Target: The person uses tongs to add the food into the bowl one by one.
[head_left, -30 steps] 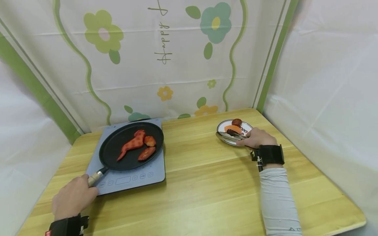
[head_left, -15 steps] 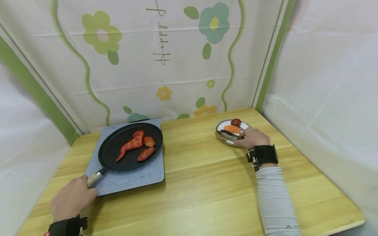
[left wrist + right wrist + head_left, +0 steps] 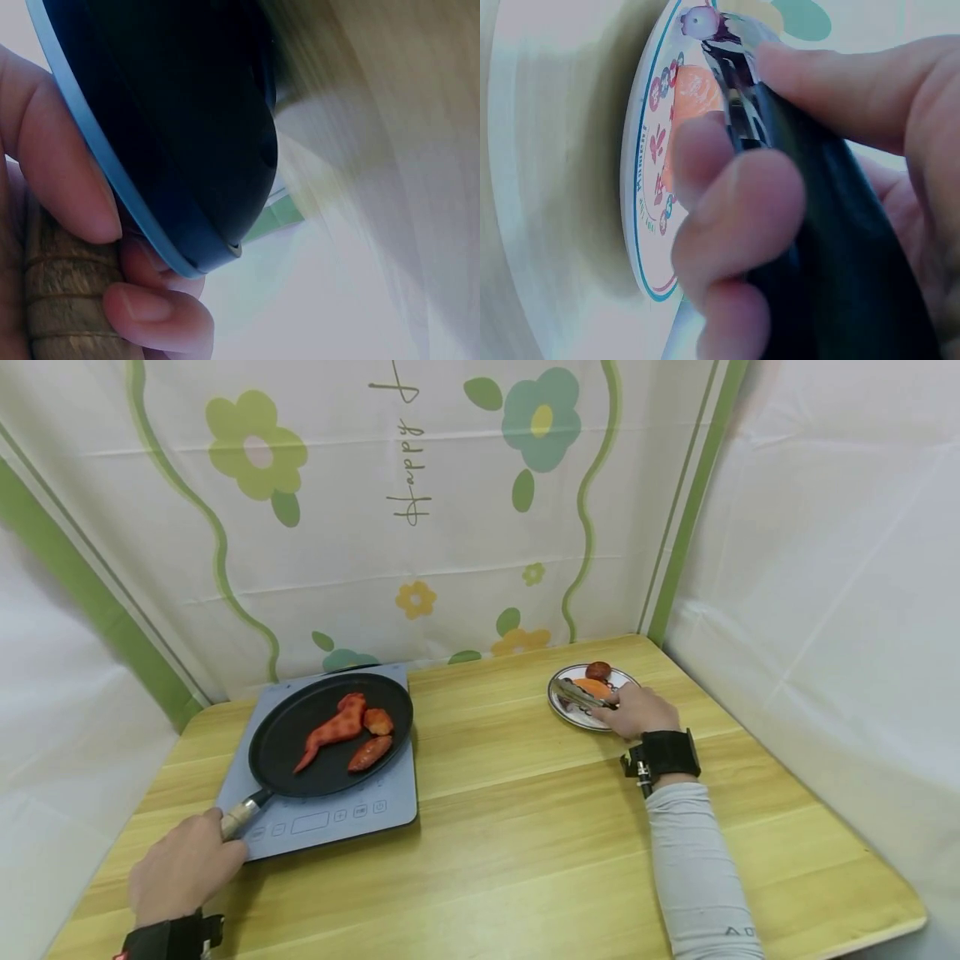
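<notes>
My left hand (image 3: 187,867) grips the wooden handle (image 3: 67,307) of a black frying pan (image 3: 292,760). In the pan lie a long red food piece (image 3: 337,727), an orange-brown chunk (image 3: 378,721) and a reddish-brown oval piece (image 3: 371,753). Over at the right, my right hand (image 3: 637,712) holds metal tongs (image 3: 742,105) by their black handles, tips low over a round plate (image 3: 581,720). A small purplish piece (image 3: 699,22) shows at the tips; I cannot tell whether they pinch it. An orange slice (image 3: 696,90) and a round brown piece (image 3: 598,671) lie on the plate.
Under the pan is a flat grey induction cooker (image 3: 390,802) with touch buttons along its front. Both stand on a wooden table (image 3: 487,860). White cloth (image 3: 450,527) with printed flowers hangs behind, and plain white sheets (image 3: 847,610) close off the sides.
The tongs have turned in my right hand and their tips now point up-left over the plate. A dark brown piece near them is mostly hidden now. My left hand stays on the pan handle.
</notes>
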Motion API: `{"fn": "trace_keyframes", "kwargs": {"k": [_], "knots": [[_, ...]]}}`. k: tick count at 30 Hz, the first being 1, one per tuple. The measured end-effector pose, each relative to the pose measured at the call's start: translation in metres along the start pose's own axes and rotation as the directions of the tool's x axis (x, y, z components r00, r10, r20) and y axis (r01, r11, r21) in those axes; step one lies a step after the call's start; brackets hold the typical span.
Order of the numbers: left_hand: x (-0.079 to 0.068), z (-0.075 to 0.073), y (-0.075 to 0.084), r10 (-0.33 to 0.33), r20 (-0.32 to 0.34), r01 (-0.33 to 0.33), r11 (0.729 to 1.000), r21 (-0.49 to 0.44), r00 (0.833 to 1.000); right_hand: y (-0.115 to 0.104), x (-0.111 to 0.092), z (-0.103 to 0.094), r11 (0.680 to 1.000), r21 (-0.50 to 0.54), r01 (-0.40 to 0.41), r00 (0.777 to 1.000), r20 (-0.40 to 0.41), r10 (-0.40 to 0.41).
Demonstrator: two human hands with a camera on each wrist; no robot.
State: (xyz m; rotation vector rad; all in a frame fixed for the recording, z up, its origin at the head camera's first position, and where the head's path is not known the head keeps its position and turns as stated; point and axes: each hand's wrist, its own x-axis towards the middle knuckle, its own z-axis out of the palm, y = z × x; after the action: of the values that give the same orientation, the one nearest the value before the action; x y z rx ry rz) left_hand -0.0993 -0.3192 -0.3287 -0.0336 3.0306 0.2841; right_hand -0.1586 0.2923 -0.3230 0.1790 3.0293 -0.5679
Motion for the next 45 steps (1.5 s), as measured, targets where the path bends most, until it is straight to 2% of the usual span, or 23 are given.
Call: {"fn": "trace_keyframes", "kwargs": {"k": [5,11,24,38,45], "knots": [[0.0,-0.001,0.0,-0.001,0.003,0.001,1.0,0.002,1.0,0.001,0.003,0.001,0.999,0.045,0.022,0.999,-0.039,-0.02],[0.0,0.0,-0.001,0.0,0.003,0.0,1.0,0.001,1.0,0.002,0.006,0.002,0.998,0.044,0.04,0.997,-0.063,-0.037],[0.0,-0.001,0.0,-0.018,0.029,0.017,1.0,0.007,0.999,-0.003,0.008,0.005,0.995,0.094,0.032,0.992,-0.124,-0.02],[0.0,-0.003,0.001,-0.007,0.04,0.006,1.0,0.013,0.999,-0.005,0.012,0.013,0.99,0.119,0.076,0.982,-0.183,-0.053],[0.0,-0.003,0.001,-0.005,0.045,0.004,1.0,0.012,0.999,-0.006,0.013,0.012,0.983,0.129,0.129,0.975,-0.195,-0.102]]}}
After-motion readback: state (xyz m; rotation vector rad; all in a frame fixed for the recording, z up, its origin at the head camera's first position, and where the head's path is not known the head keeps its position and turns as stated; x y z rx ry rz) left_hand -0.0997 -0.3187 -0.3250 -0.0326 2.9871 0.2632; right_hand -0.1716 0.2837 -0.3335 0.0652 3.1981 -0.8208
